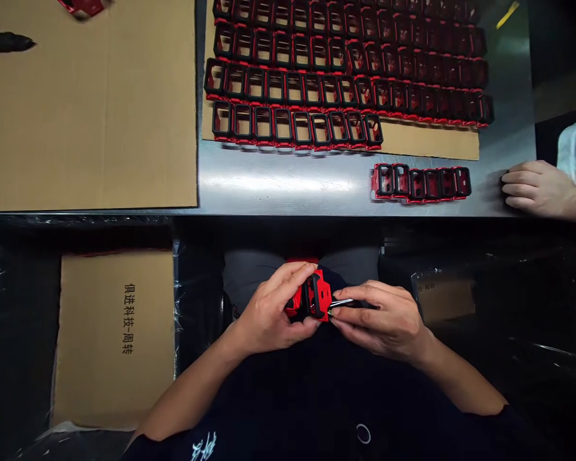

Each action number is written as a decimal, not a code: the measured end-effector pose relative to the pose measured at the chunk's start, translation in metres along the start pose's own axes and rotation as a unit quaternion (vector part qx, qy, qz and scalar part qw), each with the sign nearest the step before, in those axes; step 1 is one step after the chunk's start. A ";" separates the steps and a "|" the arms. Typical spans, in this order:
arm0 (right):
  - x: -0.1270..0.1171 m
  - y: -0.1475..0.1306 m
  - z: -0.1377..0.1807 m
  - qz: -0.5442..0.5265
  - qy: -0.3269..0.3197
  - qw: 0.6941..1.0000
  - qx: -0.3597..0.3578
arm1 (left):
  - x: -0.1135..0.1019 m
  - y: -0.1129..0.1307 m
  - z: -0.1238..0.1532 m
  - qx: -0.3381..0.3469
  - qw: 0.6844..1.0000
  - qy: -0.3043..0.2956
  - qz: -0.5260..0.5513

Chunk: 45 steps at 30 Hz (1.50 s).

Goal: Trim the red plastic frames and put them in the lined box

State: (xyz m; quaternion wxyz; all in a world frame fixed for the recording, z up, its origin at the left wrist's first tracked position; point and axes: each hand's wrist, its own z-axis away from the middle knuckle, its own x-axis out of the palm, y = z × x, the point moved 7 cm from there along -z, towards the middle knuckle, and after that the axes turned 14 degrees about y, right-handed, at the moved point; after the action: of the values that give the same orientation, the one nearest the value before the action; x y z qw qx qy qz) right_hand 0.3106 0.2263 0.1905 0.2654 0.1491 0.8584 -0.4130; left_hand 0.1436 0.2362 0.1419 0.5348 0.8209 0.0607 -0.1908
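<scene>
Over my lap, my left hand (278,307) is closed around a red and black plastic frame (323,296), its fingers on the top and bottom edges. My right hand (384,317) pinches a slim, shiny metal tool (340,303) between thumb and fingers. The tool's tip is at the red right side of the frame; whether it touches cannot be made out. Part of the frame is hidden behind my left fingers. Above my hands, on the metal table (278,182), stands a short row of similar frames (432,184).
Several long rows of red and black frames (312,89) stand on cardboard at the back. A large cardboard sheet (125,128) covers the table's left. Another person's hand (540,189) rests at the right edge. A cardboard piece (115,333) lies in a lined bin at lower left.
</scene>
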 end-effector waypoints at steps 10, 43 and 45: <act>0.002 -0.003 -0.002 0.012 -0.036 0.999 0.009 | 0.000 0.000 0.001 -0.002 1.000 -0.016 -0.017; 0.056 0.053 0.027 -0.392 -0.033 0.696 0.600 | -0.020 -0.035 0.044 -0.153 0.966 0.127 0.167; 0.055 0.050 0.024 -0.369 -0.053 0.726 0.577 | -0.019 -0.035 0.044 -0.155 0.965 0.124 0.169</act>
State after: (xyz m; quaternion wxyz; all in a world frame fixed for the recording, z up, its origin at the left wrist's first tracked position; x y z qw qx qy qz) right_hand 0.2975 0.2398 0.1144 0.0001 -0.0773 0.4258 -0.9015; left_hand 0.1044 0.2130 0.1033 0.6686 0.7433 0.0156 0.0178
